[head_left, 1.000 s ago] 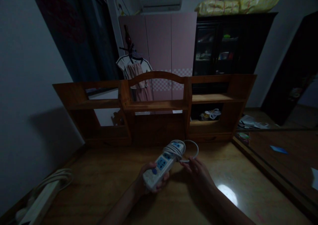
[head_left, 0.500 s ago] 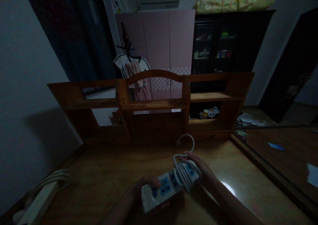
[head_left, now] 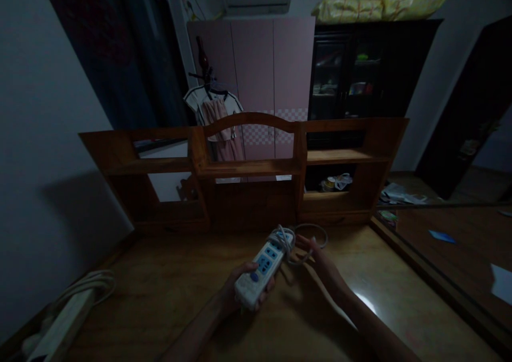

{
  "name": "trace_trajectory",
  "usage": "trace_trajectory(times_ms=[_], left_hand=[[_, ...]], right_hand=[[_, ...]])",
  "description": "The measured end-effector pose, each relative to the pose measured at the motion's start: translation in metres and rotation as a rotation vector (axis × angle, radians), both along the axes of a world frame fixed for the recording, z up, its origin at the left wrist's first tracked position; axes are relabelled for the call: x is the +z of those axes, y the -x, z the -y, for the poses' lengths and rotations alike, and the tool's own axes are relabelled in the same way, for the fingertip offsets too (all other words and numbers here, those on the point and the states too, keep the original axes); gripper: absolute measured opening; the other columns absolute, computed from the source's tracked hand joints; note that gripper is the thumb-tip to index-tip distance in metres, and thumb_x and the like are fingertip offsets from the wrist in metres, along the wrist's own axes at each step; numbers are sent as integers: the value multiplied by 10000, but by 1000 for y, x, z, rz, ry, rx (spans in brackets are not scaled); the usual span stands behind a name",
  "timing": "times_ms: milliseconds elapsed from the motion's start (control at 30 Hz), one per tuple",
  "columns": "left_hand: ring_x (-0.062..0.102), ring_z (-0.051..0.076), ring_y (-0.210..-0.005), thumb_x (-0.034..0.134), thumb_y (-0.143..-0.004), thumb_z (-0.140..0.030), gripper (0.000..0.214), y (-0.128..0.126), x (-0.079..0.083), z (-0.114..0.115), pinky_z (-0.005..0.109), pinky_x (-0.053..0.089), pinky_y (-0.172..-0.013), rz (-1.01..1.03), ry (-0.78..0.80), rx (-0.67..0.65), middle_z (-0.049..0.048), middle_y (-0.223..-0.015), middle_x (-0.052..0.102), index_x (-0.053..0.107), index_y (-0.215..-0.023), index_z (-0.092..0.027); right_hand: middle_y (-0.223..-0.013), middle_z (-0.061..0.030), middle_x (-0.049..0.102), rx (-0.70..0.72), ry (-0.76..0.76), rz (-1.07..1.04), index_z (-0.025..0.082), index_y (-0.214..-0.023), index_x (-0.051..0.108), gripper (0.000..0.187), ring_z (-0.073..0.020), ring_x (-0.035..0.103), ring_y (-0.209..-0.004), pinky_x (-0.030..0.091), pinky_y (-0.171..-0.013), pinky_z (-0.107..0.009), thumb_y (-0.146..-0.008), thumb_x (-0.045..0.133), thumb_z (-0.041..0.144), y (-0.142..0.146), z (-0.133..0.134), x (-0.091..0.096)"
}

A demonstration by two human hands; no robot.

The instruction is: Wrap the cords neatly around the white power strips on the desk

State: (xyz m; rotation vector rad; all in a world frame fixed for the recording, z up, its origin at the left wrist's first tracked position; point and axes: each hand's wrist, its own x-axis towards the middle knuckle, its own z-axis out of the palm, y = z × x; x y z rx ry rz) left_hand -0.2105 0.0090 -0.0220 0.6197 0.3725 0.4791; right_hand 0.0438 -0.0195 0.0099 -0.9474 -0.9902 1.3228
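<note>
My left hand [head_left: 240, 290] is closed around the near end of a white power strip [head_left: 262, 268] with blue sockets, held above the wooden desk [head_left: 160, 292]. A white cord [head_left: 298, 236] is coiled round the strip's far end, with a loose loop sticking out to the right. My right hand [head_left: 316, 255] is at that loop, fingers pinched on the cord just right of the strip.
A wooden shelf unit [head_left: 248, 165] stands along the desk's back edge. A second power strip with cord [head_left: 68, 308] lies at the desk's left front corner. A pink wardrobe [head_left: 256, 69] and dark cabinet [head_left: 360, 69] stand behind. The room is dim.
The strip has swung from lying crosswise to pointing away from me. My right hand has carried the cord round its far end, so the loose loop is shorter.
</note>
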Motion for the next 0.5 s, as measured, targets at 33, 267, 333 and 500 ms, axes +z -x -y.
trace_trajectory(times_ms=[33, 267, 333, 500], left_hand=[[617, 173, -560, 429, -846, -451, 490, 0, 0, 0, 259, 486, -431, 15, -19, 13, 114, -842, 610, 551, -1128, -69], [607, 179, -555, 433, -832, -459, 476, -3, -5, 5, 271, 479, -429, 42, -73, -72, 132, -830, 596, 585, -1029, -53], [616, 190, -570, 455, -817, -452, 471, -2, -5, 6, 280, 489, -444, 36, -57, -161, 138, -828, 600, 584, -1028, -51], [637, 209, -613, 526, -745, -448, 568, 9, 10, 2, 291, 508, -458, 34, 36, -394, 125, -820, 613, 531, -1158, -58]], right_hand=[[-1320, -73, 552, -25, -35, 63, 245, -1211, 598, 503, -268, 461, -1248, 355, -1032, -435, -788, 629, 515, 4, 3, 0], [-831, -58, 701, 150, -25, 189, 201, -1133, 630, 465, -197, 631, -681, 489, -652, -326, -703, 745, 333, 17, 13, -12], [-849, -66, 699, 254, -2, 108, 170, -1020, 668, 372, -190, 631, -693, 486, -664, -310, -695, 749, 332, 18, 14, -16], [-916, -85, 699, 473, 113, -95, 140, -934, 690, 259, -207, 645, -822, 489, -776, -322, -721, 714, 286, 18, 17, -12]])
